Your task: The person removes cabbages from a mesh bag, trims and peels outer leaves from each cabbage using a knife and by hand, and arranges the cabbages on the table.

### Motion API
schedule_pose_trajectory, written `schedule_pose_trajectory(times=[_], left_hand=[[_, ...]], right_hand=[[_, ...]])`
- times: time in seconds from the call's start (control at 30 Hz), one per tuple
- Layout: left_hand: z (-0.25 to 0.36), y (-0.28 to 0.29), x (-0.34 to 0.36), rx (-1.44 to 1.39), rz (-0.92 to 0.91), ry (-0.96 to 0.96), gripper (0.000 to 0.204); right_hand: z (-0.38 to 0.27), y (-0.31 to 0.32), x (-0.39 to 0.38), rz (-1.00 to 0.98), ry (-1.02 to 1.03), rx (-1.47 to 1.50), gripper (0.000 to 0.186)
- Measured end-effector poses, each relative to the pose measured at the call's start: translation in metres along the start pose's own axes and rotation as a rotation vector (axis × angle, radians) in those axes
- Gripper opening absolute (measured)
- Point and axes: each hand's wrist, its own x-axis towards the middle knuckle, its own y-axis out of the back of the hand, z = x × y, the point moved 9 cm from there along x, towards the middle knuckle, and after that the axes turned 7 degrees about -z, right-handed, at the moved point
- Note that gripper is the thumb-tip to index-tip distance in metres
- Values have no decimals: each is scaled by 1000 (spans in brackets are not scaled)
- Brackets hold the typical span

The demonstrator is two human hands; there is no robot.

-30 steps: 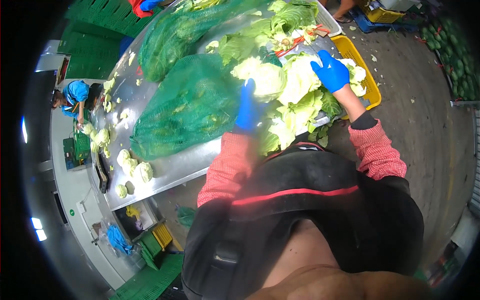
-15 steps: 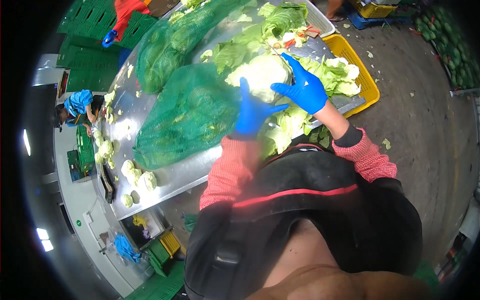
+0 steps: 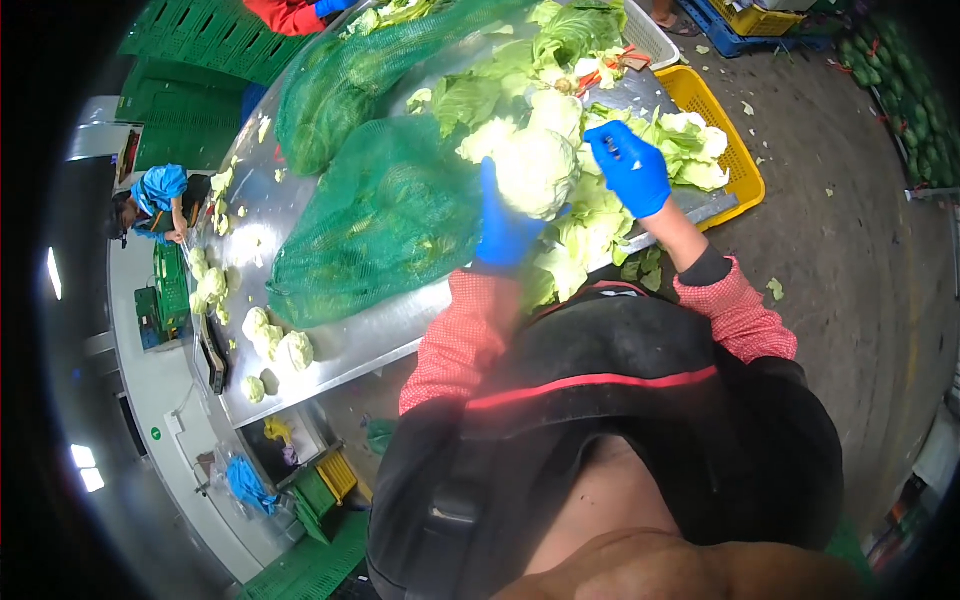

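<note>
A pale green cabbage [image 3: 537, 172] rests against my blue-gloved left hand [image 3: 503, 228], whose fingers and thumb curve round its near left side; part of that hand is blurred and hidden behind it. Just right of the cabbage and apart from it, my blue-gloved right hand [image 3: 634, 172] is closed, fingers curled. A small dark, shiny bit shows at its fingers, too small to name. Loose cabbage leaves [image 3: 583, 245] lie below and between the hands. Left of my left hand is a green mesh sack [image 3: 380, 225] with cabbages inside.
A metal table [image 3: 345, 355] bears a second green mesh sack [image 3: 325, 110] and several small cabbages [image 3: 294, 351] at left. A yellow crate [image 3: 742, 180] stands at its right edge. Two other people work nearby: a blue sleeve [image 3: 160, 188] at left, a red sleeve [image 3: 290, 15] at the far side.
My right hand has drawn off the cabbage to the right and closed. The cabbage has shifted nearer and into my left hand. The red-sleeved arm has moved right.
</note>
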Motion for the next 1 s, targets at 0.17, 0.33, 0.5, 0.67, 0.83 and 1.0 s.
schedule_pose_trajectory(times=[0.17,0.33,0.5,0.67,0.83,1.0], left_hand=[[-2,3,-4,-74,-9,37,71],[-6,0,-11,-54,-15,64,74],[-2,7,-17,-86,-14,17,76],[27,41,-32,493,-26,-124,77],[17,15,-46,-51,66,-30,69],[21,27,-57,49,-22,10,65]], right_hand=[[-52,-2,-1,-159,131,-82,50],[-44,-22,-3,-334,-21,167,62],[-57,-24,-10,-246,160,44,54],[-83,-32,-22,-168,376,-81,41],[-103,-40,-43,-90,713,-370,42],[-109,-44,-46,-52,703,-187,33]])
